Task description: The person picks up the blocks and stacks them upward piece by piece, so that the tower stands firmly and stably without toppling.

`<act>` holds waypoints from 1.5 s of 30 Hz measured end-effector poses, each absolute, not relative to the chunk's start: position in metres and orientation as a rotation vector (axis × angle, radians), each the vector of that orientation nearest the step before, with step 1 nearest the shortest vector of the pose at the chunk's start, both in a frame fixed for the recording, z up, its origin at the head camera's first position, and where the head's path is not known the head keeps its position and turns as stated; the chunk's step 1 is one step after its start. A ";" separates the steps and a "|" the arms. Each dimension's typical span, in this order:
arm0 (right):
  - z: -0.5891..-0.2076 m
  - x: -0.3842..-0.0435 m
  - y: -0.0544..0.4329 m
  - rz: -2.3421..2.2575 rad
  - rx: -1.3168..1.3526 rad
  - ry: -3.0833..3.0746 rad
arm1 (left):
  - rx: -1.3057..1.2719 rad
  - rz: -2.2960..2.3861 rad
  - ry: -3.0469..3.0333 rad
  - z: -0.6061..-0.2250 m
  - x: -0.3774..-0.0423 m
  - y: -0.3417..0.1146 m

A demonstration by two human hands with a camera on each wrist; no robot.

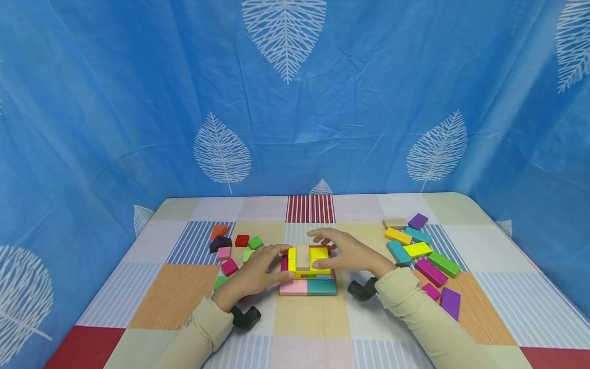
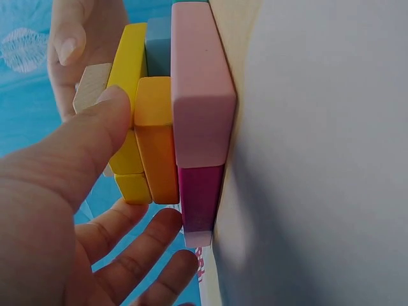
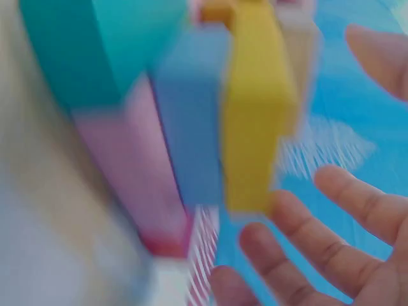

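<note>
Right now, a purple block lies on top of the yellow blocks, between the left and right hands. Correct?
Not quite: it's a plain wooden block, not a purple one, as the head view shows. The rest holds: it lies on top of the yellow blocks, between the left hand and the right hand.

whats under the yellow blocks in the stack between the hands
Under the yellow rectangular blocks, an orange rectangular block and a blue rectangular block show from the sides; lower down, a pink rectangular block and a teal rectangular block. What fills the middle is covered from view.
</note>
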State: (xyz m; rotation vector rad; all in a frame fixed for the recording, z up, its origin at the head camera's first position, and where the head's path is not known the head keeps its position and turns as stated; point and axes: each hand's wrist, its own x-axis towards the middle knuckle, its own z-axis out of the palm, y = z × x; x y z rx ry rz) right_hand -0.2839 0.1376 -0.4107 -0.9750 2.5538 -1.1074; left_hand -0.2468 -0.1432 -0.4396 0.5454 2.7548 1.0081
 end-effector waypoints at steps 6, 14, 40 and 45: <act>-0.399 -0.293 0.196 -1.163 -0.923 2.651 | 0.548 1.016 2.762 -0.440 -0.246 -0.143; -0.400 -0.291 0.272 -0.982 -0.785 2.822 | 0.546 1.026 2.766 -0.441 -0.245 -0.146; -0.398 -0.282 0.262 -0.963 -0.791 2.810 | 0.540 1.014 2.755 -0.438 -0.244 -0.142; -0.404 -0.279 0.234 -1.048 -0.912 2.749 | 0.548 0.972 2.756 -0.433 -0.244 -0.142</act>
